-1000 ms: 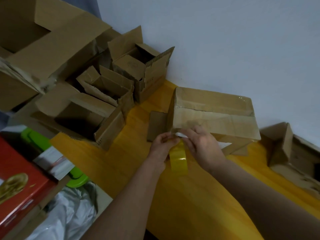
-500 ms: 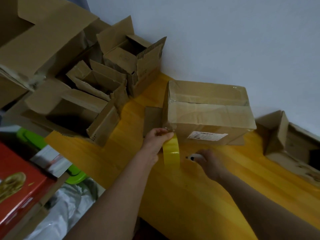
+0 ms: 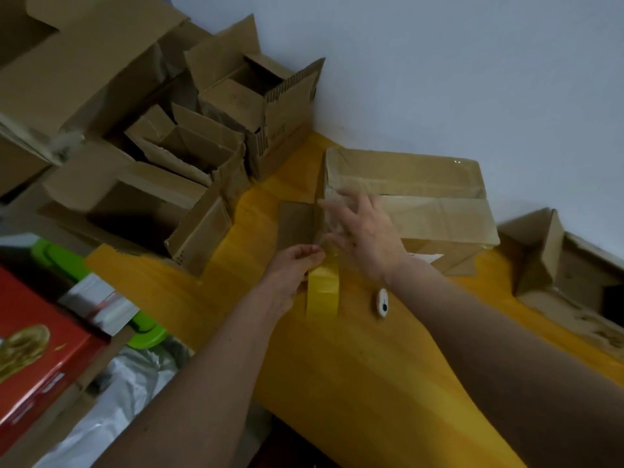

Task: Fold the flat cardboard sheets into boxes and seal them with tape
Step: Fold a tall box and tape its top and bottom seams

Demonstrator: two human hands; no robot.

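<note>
A closed cardboard box (image 3: pixel 405 204) sits on the yellow table (image 3: pixel 371 366) against the pale wall (image 3: pixel 439 79), its top flaps shut and a glossy strip of tape running along the seam. The left hand (image 3: pixel 293 268) grips a yellow roll of tape (image 3: pixel 322 295) just at the box's near left corner, fingers curled round the top of the roll, which hangs upright in front of the table edge of the box. The right hand (image 3: pixel 364 234) is spread wide, fingers straight and slightly blurred, lying over the left end of the box top and the corner where clear tape comes off the roll; whether the palm presses the cardboard or only hovers just above it cannot be told. A loose brown flap (image 3: pixel 297 221) sticks out to the left of the box, just beyond the hands. On the table near the right wrist lies a small white cutter (image 3: pixel 382 303) with a dark button, apart from both hands. To the far left stands a cluster of open cardboard boxes (image 3: pixel 202 146) with raised flaps, and another open box (image 3: pixel 547 251) lies at the right by the wall. At the near left edge are a red box (image 3: pixel 33 349), a green plastic piece (image 3: pixel 148 329) and crumpled clear plastic (image 3: pixel 111 400).
</note>
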